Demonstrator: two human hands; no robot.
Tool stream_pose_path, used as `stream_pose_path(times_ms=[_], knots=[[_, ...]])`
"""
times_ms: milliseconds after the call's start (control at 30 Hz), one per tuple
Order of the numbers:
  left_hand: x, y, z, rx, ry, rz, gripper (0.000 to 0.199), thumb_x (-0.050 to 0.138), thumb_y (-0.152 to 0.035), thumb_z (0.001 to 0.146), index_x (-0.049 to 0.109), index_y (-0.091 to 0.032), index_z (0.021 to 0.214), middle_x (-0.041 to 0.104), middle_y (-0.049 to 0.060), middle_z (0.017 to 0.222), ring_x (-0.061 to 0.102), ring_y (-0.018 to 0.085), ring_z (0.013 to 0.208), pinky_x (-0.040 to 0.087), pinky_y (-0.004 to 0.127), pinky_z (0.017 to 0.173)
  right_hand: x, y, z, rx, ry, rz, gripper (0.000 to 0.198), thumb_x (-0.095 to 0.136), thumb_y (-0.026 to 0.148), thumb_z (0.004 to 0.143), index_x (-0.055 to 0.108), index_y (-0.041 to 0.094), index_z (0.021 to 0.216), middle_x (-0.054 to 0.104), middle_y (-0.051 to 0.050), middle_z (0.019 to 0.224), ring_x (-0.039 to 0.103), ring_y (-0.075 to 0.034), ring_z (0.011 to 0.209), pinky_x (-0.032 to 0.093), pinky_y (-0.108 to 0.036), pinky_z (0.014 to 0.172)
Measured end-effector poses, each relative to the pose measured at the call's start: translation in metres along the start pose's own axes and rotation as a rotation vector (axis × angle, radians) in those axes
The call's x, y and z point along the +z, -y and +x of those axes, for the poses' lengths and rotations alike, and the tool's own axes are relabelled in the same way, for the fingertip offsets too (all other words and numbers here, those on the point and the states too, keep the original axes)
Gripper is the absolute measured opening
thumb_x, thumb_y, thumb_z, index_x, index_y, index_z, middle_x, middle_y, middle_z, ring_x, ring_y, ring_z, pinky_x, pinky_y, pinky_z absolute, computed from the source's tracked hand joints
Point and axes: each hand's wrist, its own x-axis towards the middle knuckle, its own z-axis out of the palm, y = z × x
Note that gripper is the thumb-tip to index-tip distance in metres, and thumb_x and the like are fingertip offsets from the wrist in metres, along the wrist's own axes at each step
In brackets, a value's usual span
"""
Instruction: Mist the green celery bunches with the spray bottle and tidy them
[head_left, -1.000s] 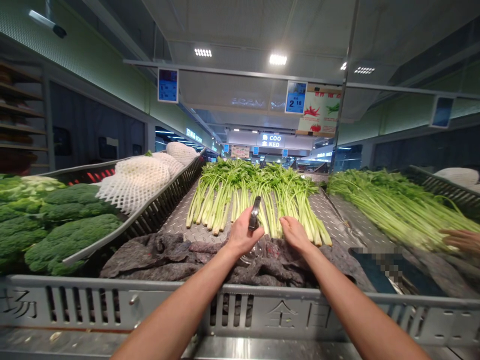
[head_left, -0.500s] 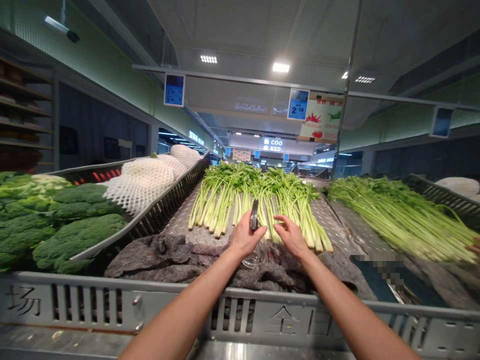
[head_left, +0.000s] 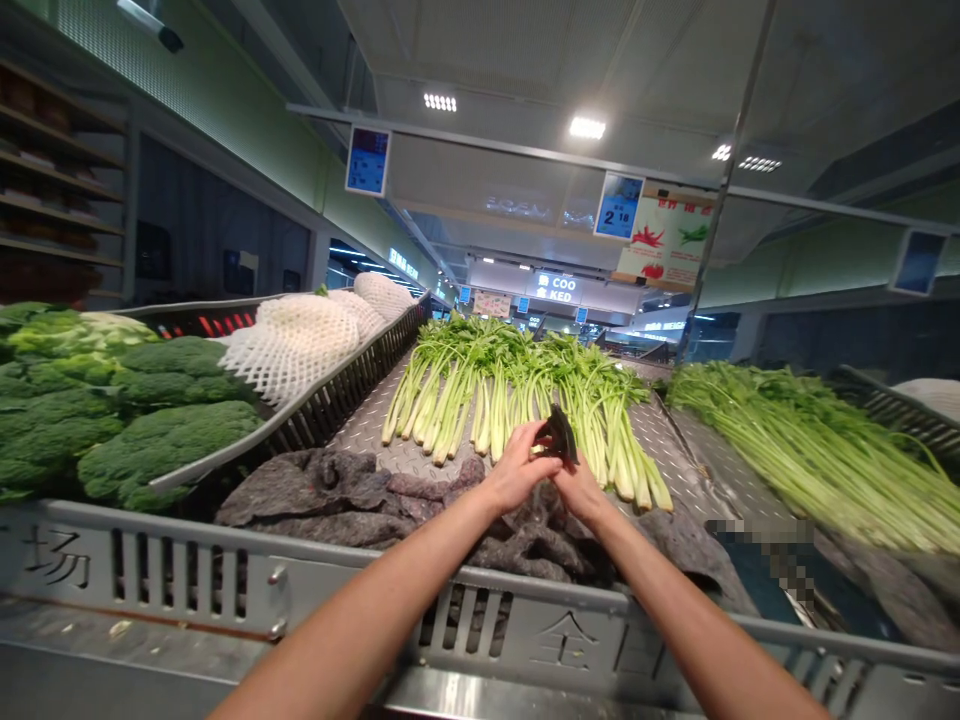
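Note:
My left hand [head_left: 521, 468] is closed on a small black object [head_left: 559, 436] with a curved, flat shape; its exact kind I cannot make out. Close against it on the right, my right hand [head_left: 579, 488] grips the same object, its fingertips mostly hidden behind it. Just beyond the hands, celery [head_left: 442, 405] lies in a row on a sloped metal tread plate [head_left: 360, 430], stalk ends toward me and leaves away. Below the hands a crumpled dark grey cloth [head_left: 315, 500] stretches along the front of the display.
Broccoli [head_left: 169, 450] and vegetables in white foam nets [head_left: 300, 340] fill the left side, behind a black slatted divider [head_left: 352, 375]. A grey slatted rail [head_left: 360, 580] runs along the front. At right, a mirror [head_left: 817, 330] reflects celery. Price signs [head_left: 619, 205] hang overhead.
My hands have come together, and the black object has moved right and turned between them. The right hand has gone from empty and apart to gripping it. The view has tilted slightly.

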Motion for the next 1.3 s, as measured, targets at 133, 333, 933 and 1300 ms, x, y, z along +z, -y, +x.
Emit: stream_pose_path(times_ms=[133,333,933,1300], knots=[[-0.004,0.003,-0.001,-0.004,-0.106,0.103,0.047,0.052,-0.035,0.069,0.045,-0.017,0.111,0.042,0.01,0.119,0.047,0.021,0.103,0.037,0.036,0.09,-0.01,-0.004,0.001,0.103,-0.229,0.026,0.038,0.046,0.036,0.07,0.057,0.017,0.101,0.062,-0.008,0.097,0.056,-0.02,0.09,0.043,-0.033,0.08],[-0.016,0.013,0.001,-0.131,-0.228,0.292,0.044,0.053,-0.03,0.066,0.048,-0.015,0.106,0.05,0.01,0.11,0.052,0.02,0.092,0.042,0.036,0.08,-0.033,-0.011,0.007,0.107,-0.632,0.221,0.041,0.047,0.035,0.066,0.053,0.014,0.101,0.061,-0.007,0.094,0.059,-0.02,0.083,0.044,-0.033,0.074],[-0.03,0.019,0.005,-0.084,-0.474,0.449,0.036,0.044,-0.028,0.073,0.046,-0.013,0.106,0.051,0.011,0.107,0.052,0.021,0.095,0.04,0.037,0.085,-0.045,-0.012,0.0,0.115,-0.7,-0.225,0.033,0.05,0.034,0.062,0.055,0.016,0.089,0.06,-0.007,0.089,0.055,-0.019,0.084,0.039,-0.029,0.079],[-0.037,0.017,0.006,-0.046,-0.571,0.55,0.034,0.041,-0.027,0.075,0.046,-0.013,0.106,0.049,0.011,0.111,0.045,0.023,0.106,0.036,0.04,0.09,-0.058,-0.021,-0.003,0.28,-0.765,-0.273,0.029,0.052,0.039,0.06,0.06,0.017,0.077,0.057,-0.001,0.067,0.052,-0.019,0.065,0.038,-0.029,0.061]])
